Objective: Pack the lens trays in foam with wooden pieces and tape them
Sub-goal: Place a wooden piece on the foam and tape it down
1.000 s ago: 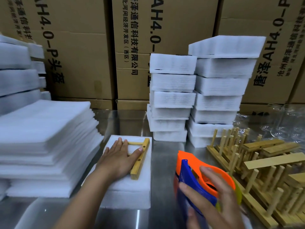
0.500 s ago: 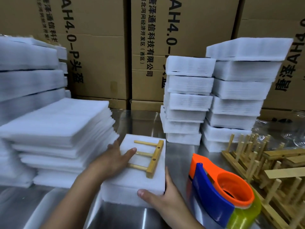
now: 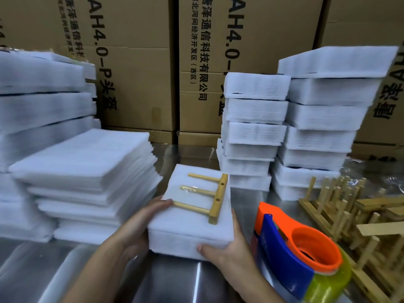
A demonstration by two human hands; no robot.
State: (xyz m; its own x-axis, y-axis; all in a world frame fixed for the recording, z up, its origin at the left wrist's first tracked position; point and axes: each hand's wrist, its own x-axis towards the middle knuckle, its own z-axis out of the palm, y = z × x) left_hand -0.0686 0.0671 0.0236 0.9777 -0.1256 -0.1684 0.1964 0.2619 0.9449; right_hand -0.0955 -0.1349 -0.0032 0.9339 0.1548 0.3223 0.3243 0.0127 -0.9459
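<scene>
A white foam-wrapped pack [image 3: 188, 235] is held a little above the steel table in front of me. A wooden comb-shaped piece [image 3: 213, 196] with three pegs lies on top of it, and a bit of clear tape sits on the middle peg. My left hand [image 3: 140, 224] grips the pack's left side with the thumb on top by the nearest peg. My right hand [image 3: 227, 250] grips the near right corner. An orange and blue tape dispenser [image 3: 293, 252] with a yellowish roll stands just to the right.
Loose foam sheets [image 3: 87, 176] are piled at the left, with taller foam stacks [image 3: 39, 101] behind. Two stacks of wrapped packs [image 3: 288, 132] stand at the back right. Wooden racks [image 3: 358, 219] lie at the right. Cardboard boxes [image 3: 140, 62] wall off the back.
My right hand let go of the tape dispenser and took the pack's near right corner. My left hand slid off the wooden piece to the pack's left side. The pack has come nearer.
</scene>
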